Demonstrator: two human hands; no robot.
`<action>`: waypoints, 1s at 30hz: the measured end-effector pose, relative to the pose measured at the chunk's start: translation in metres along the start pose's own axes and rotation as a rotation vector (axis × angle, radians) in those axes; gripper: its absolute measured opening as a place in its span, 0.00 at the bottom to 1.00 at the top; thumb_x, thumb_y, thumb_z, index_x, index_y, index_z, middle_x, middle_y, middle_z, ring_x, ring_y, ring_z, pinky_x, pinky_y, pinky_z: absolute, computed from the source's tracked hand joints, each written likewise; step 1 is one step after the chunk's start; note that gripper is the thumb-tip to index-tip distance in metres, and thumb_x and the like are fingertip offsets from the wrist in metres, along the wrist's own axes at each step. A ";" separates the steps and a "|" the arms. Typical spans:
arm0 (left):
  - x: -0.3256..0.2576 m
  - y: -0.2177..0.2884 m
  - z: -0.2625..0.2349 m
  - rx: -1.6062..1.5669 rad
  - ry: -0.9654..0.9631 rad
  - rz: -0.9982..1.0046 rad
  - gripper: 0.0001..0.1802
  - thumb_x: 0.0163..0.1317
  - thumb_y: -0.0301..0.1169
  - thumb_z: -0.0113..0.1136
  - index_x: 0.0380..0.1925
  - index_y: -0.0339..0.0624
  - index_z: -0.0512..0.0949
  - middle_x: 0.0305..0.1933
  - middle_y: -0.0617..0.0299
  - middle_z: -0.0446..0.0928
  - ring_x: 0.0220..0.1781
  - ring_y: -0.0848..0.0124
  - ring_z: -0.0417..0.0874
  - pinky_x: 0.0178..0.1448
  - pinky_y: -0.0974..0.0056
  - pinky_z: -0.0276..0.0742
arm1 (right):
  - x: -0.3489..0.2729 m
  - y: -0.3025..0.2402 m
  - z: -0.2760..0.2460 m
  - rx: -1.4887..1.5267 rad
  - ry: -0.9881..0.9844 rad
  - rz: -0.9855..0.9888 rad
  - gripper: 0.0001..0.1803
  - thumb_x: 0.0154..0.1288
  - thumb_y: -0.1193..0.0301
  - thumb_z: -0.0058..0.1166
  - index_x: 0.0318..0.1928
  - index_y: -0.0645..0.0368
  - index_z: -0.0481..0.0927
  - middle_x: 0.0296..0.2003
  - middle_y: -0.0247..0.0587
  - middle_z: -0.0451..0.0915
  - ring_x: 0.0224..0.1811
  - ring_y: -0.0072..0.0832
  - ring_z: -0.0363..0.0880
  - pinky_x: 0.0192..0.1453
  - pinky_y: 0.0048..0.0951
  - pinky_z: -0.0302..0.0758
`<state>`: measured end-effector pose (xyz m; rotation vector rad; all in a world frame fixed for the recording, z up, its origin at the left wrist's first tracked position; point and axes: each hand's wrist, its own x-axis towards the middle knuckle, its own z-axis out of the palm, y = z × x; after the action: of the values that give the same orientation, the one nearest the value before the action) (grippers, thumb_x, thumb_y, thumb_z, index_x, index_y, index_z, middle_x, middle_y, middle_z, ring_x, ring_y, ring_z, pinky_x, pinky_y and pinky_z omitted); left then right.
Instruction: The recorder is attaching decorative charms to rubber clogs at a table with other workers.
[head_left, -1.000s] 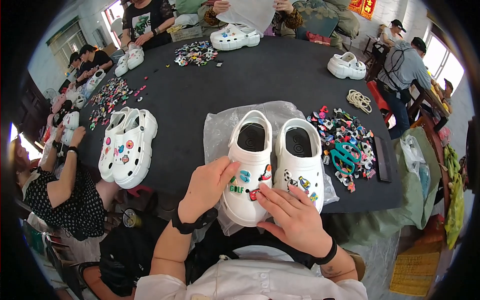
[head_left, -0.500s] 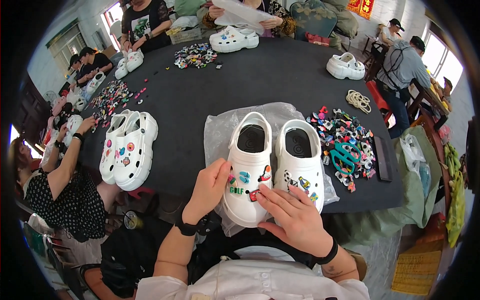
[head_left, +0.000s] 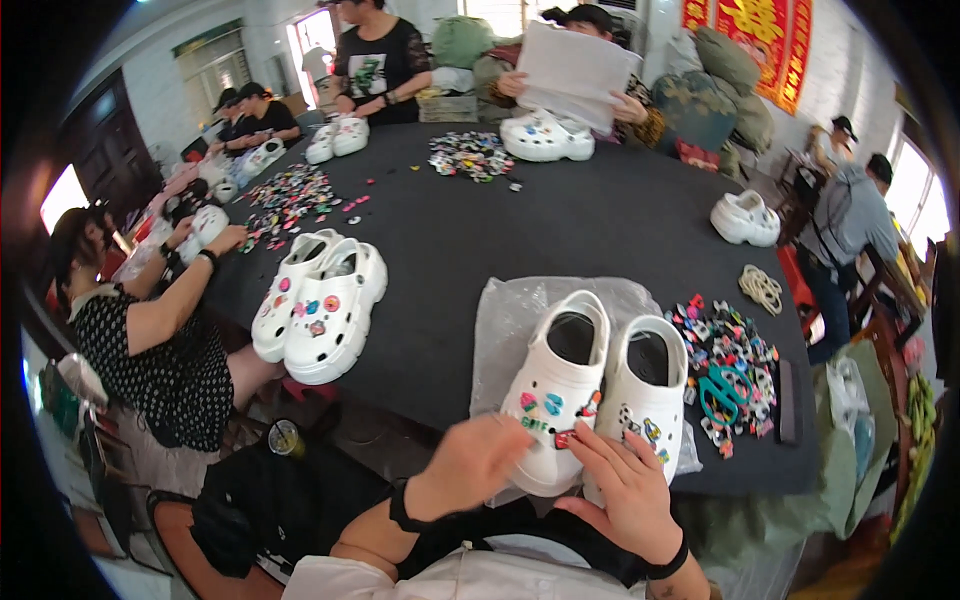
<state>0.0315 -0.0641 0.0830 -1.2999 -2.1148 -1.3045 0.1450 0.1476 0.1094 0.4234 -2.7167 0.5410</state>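
White clog (head_left: 552,400), toe between left hand (head_left: 475,462), right hand (head_left: 625,485)

Daylight scene, moderately bright. Light enters from windows (head_left: 922,195) at right and a doorway (head_left: 318,30) at far left-top; both blow out to white glare. Black table (head_left: 600,225) absorbs light, shadows soft. Strong fisheye bend toward the rim, black vignette in corners. Near hands (head_left: 470,462) slightly motion-blurred (edges smeared); far figures soft, low detail.

Clear plastic bag (head_left: 520,320) under clogs; red wall banner (head_left: 765,40).
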 end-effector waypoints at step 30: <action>0.023 -0.022 0.019 0.181 -0.073 -0.436 0.29 0.66 0.60 0.58 0.28 0.43 0.74 0.26 0.56 0.80 0.26 0.58 0.84 0.30 0.58 0.77 | -0.070 0.171 -0.051 -0.387 0.157 0.829 0.18 0.65 0.57 0.62 0.42 0.61 0.82 0.34 0.47 0.84 0.38 0.47 0.82 0.43 0.44 0.76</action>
<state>0.0044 -0.0402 0.0768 -0.8542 -2.5992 -1.1941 0.1618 0.3353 0.0740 -0.8352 -2.6538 0.2003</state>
